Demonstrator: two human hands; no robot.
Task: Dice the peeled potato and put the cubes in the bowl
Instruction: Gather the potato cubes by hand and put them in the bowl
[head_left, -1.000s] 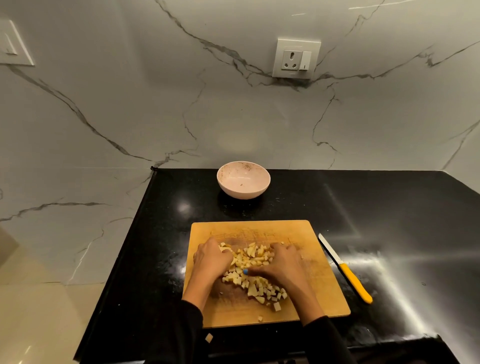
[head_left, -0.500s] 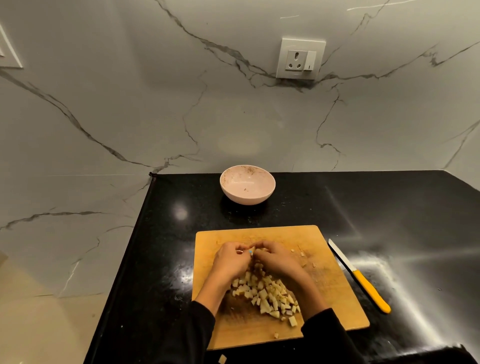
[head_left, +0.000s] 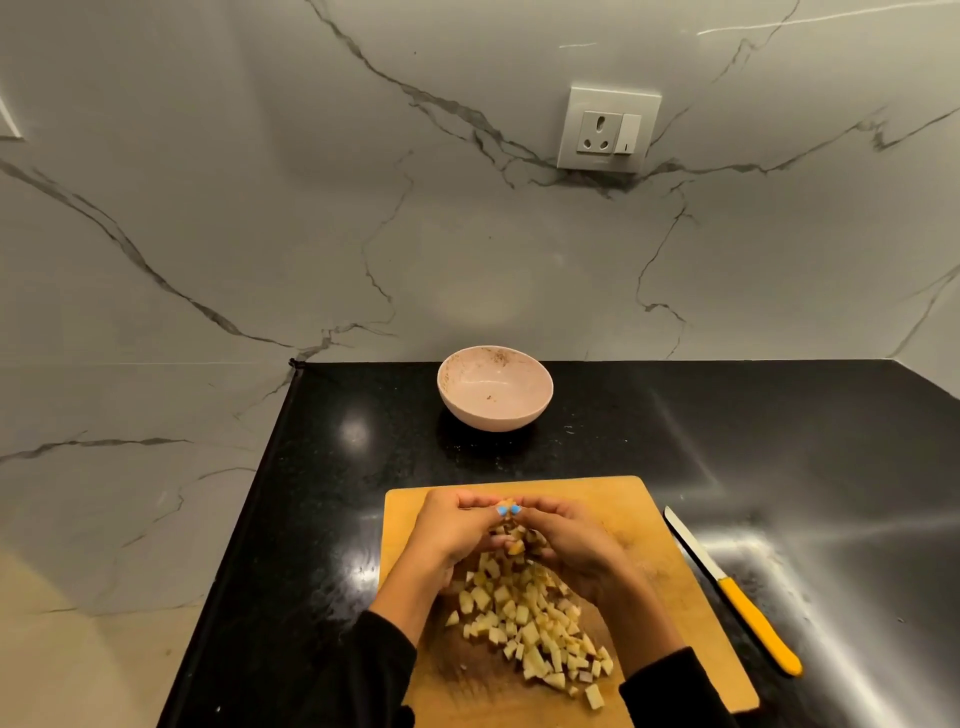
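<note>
Pale yellow potato cubes (head_left: 530, 623) lie in a loose heap on the square wooden cutting board (head_left: 644, 525), trailing from between the hands toward the board's near edge, with one stray cube just beside the right sleeve. The left hand (head_left: 454, 530) and the right hand (head_left: 569, 540) are cupped together over the far end of the heap, fingers curled inward and fingertips (the nails are painted blue) meeting at the top, enclosing a clump of cubes between the palms. Whether that clump is lifted off the board cannot be told. The round pale pink bowl (head_left: 494, 413) sits beyond the board on the glossy black countertop (head_left: 727, 426), well apart from the hands, holding no cubes, only brownish specks. A yellow-handled knife (head_left: 737, 597) lies on the counter just right of the board, blade pointing away.
</note>
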